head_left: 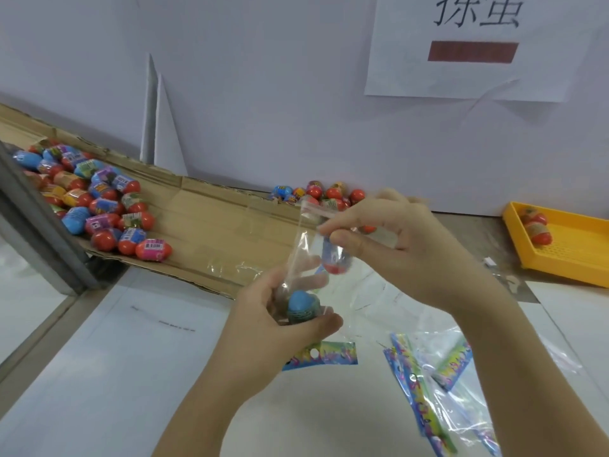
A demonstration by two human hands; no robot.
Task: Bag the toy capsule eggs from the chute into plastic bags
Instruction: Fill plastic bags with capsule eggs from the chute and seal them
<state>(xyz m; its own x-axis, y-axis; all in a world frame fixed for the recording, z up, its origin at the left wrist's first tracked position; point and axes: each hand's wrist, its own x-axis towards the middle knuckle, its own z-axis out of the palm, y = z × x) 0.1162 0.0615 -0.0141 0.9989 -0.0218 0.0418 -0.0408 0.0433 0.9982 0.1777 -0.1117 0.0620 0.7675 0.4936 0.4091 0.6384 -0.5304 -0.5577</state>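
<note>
Fig. 1, the person's two hands and arms seen from above, left hand (263, 315) bare, right hand (408, 249) bare, fingernails short and rounded where they show, left forearm (211, 390) uncovered to the frame's lower edge, right forearm (527, 354) likewise uncovered.

A white paper sign (461, 77) hangs on the back wall, with large dark characters printed above 1 dull red bar (473, 52). Further left, 2 tall white triangular props (161, 133) stand against that wall. A yellow tray (580, 258) (perforated floor) sits far right, and a grey metal frame (39, 219) slants along the left edge.
</note>
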